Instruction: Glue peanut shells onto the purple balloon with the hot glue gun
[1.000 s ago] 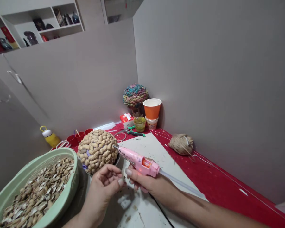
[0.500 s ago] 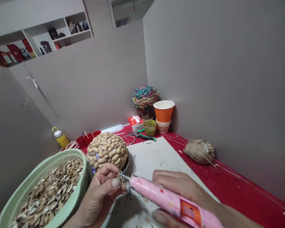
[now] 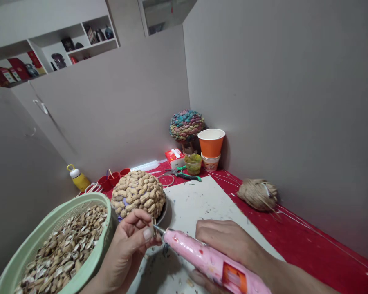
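Observation:
Between the thumb and fingers of my left hand (image 3: 131,245) is a small peanut shell (image 3: 154,228), mostly hidden by the fingertips. My right hand (image 3: 233,245) is wrapped round a pink hot glue gun (image 3: 199,255) with an orange panel on its side. The metal nozzle of the gun points left and meets the shell. Just behind my left hand stands a dome covered in peanut shells (image 3: 139,194), with small purple patches showing between them. At the left, a light green basket (image 3: 106,200) holds a heap of loose shell halves (image 3: 64,253).
A white board (image 3: 199,200) lies on the red tablecloth (image 3: 309,241). Pliers (image 3: 188,177), a green-tinted cup (image 3: 193,164), an orange paper cup (image 3: 211,145), a tissue pack (image 3: 174,157) and a colourful shell tree (image 3: 187,125) stand at the back. A twine ball (image 3: 257,194) sits right; a yellow bottle (image 3: 79,179), left.
The glue gun and my right hand have shifted slightly left and down. My left hand has moved a little left with the shell, and the nozzle stays against it.

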`<control>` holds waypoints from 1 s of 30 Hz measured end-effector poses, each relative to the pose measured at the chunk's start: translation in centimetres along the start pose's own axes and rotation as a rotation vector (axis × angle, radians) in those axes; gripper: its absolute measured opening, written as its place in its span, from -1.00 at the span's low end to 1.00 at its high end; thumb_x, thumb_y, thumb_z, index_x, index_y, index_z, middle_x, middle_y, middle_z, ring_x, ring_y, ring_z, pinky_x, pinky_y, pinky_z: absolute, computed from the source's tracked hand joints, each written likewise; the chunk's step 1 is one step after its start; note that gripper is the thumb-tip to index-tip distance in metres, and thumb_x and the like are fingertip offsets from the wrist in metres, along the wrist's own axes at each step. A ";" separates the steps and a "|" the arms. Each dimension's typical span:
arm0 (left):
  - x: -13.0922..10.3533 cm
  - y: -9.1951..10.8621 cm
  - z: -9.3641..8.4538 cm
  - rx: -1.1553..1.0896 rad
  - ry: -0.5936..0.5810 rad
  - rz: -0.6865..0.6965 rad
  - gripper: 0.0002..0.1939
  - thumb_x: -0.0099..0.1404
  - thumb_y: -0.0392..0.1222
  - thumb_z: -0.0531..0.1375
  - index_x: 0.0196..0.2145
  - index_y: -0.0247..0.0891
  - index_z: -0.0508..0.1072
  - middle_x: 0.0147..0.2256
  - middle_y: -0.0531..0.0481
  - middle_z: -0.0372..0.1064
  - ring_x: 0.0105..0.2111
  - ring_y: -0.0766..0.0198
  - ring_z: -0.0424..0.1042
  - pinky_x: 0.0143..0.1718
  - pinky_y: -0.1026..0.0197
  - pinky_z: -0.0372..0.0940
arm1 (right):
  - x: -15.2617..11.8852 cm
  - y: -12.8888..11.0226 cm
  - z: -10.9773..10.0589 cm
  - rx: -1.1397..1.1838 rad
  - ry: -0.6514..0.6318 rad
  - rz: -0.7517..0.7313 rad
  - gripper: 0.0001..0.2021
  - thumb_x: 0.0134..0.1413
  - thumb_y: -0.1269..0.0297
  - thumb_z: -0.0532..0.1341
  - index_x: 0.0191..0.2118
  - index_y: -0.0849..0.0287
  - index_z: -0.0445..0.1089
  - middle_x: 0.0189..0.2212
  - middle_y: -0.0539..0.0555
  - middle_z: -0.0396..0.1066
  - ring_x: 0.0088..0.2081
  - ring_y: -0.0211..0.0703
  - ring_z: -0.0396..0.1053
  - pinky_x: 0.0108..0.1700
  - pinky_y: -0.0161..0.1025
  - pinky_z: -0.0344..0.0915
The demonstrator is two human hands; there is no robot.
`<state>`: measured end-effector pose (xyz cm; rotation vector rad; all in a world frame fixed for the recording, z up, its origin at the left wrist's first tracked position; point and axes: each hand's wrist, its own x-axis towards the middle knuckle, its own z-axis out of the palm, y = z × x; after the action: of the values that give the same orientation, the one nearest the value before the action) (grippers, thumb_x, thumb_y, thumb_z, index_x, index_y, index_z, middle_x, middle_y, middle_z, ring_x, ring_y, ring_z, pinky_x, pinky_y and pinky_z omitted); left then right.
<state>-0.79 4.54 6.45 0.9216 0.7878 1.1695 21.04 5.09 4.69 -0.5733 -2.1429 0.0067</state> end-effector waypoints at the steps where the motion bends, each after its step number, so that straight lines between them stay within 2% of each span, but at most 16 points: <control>1: 0.0 0.0 0.0 0.003 0.002 0.002 -0.80 0.06 -0.32 0.40 -0.35 -0.27 0.48 -0.45 0.08 0.35 -0.45 0.38 0.38 -0.33 0.32 0.32 | 0.0 0.0 0.0 -0.003 -0.010 0.003 -0.65 0.25 0.13 0.08 -0.55 0.12 0.12 -0.67 -0.05 0.20 -0.63 -0.32 0.13 -0.58 -0.33 0.03; 5: 0.0 0.0 0.2 0.014 0.006 0.008 -0.80 0.06 -0.31 0.40 -0.35 -0.26 0.48 -0.44 0.08 0.35 -0.45 0.38 0.36 -0.33 0.31 0.31 | 0.1 0.0 0.0 0.001 -0.030 0.018 -0.64 0.25 0.14 0.08 -0.55 0.13 0.15 -0.67 -0.04 0.22 -0.63 -0.31 0.16 -0.58 -0.34 0.06; 11: 0.0 -0.1 0.1 0.032 0.001 0.008 -0.81 0.07 -0.28 0.40 -0.36 -0.26 0.49 -0.44 0.08 0.35 -0.43 0.38 0.35 -0.32 0.31 0.30 | -0.3 0.3 0.3 -0.032 -0.011 0.001 -0.64 0.23 0.16 0.09 -0.57 0.12 0.10 -0.68 -0.07 0.16 -0.64 -0.34 0.10 -0.58 -0.33 -0.01; 22: -0.1 -0.3 0.0 0.044 -0.004 0.006 -0.80 0.07 -0.30 0.39 -0.34 -0.26 0.48 -0.46 0.09 0.33 -0.45 0.40 0.29 -0.34 0.35 0.26 | -0.5 0.4 0.4 -0.044 -0.019 0.014 -0.68 0.18 0.22 0.13 -0.57 0.10 0.08 -0.68 -0.08 0.16 -0.64 -0.32 0.10 -0.58 -0.32 -0.03; 30: 0.1 -0.4 -0.1 0.047 0.000 0.009 -0.78 0.05 -0.29 0.40 -0.32 -0.26 0.48 -0.44 0.07 0.34 -0.43 0.38 0.30 -0.33 0.33 0.27 | -0.3 0.4 0.4 -0.087 0.000 -0.007 -0.63 0.26 0.18 0.08 -0.57 0.11 0.10 -0.69 -0.08 0.15 -0.64 -0.32 0.07 -0.58 -0.30 -0.06</control>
<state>-0.69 4.62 6.06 0.9646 0.8151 1.1632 21.06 5.43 4.08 -0.6159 -2.1532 -0.0905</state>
